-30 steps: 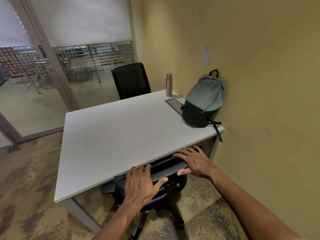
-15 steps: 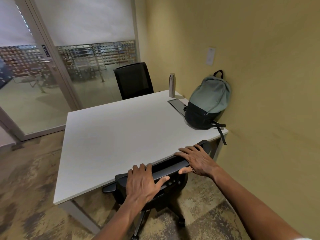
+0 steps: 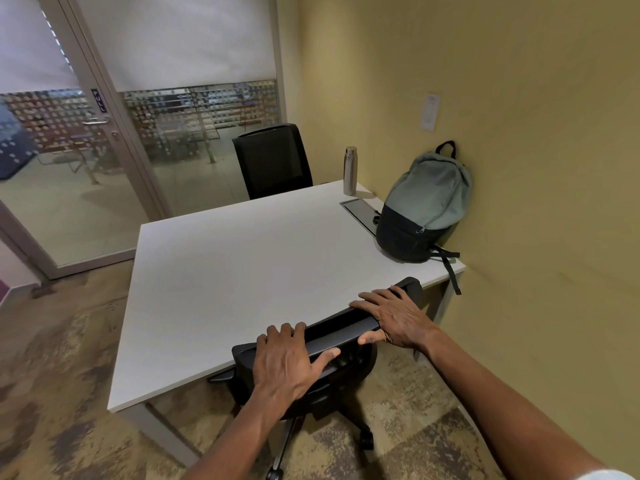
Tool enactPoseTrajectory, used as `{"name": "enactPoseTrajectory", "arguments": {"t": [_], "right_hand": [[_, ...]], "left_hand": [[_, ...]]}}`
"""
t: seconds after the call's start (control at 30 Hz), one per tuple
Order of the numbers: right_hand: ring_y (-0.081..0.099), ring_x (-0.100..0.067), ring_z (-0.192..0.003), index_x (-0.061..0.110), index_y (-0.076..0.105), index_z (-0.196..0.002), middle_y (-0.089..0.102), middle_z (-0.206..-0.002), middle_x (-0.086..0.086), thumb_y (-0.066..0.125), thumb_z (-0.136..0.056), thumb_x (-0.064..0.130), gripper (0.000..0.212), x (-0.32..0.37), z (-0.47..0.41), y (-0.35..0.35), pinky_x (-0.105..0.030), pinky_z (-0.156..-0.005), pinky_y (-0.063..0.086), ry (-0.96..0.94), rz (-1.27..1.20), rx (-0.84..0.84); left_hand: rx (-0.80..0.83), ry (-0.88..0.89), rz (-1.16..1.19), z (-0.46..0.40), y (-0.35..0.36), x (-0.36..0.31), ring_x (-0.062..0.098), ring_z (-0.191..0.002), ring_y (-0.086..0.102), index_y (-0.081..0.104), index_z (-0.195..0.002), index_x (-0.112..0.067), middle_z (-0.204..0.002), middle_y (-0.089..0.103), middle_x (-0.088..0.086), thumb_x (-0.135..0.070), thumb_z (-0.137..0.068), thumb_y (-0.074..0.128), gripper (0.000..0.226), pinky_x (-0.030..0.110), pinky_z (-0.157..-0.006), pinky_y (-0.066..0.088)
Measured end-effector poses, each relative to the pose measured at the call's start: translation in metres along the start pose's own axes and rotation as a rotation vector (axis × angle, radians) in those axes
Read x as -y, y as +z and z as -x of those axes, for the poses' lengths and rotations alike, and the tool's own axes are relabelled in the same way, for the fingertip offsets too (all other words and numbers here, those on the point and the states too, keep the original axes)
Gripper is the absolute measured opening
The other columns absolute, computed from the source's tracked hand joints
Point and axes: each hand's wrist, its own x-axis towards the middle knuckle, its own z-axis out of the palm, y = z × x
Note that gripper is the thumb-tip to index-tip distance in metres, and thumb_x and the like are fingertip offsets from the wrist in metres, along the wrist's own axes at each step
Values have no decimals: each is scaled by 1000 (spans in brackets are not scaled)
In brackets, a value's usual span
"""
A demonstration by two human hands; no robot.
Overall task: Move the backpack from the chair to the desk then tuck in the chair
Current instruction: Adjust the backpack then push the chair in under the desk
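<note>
Backpack (image 3: 427, 206) on desk (image 3: 242, 258); left hand (image 3: 287, 362) and right hand (image 3: 394, 315), fingers curled over chair (image 3: 332, 336) backrest at lower centre, tuck it in; next, release.

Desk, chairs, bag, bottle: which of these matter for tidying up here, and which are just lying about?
Part of the job:
backpack
near chair
desk
left hand
right hand

Just lying about:
metal bottle
far chair
desk cable hatch
</note>
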Motion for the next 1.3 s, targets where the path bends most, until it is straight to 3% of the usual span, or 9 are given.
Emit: {"name": "enactPoseTrajectory", "arguments": {"t": [0.47, 1.3], "right_hand": [[36, -25, -142, 39, 30, -147, 41, -155, 0, 22, -75, 94, 91, -1, -14, 4, -52, -115, 21, 3, 6, -2], [30, -26, -145, 38, 26, -151, 32, -159, -2, 15, -71, 95, 98, 8, -21, -4, -53, -120, 14, 20, 23, 30]], "left_hand": [[-2, 17, 1, -13, 9, 10, 33, -82, 58, 65, -110, -17, -91, 68, 10, -91, -79, 15, 94, 44, -72, 45], [-13, 35, 9, -22, 12, 25, 30, -90, 56, 60, -116, -21, -100, 67, 6, -94, -75, 8, 98, 44, -77, 43]]}}
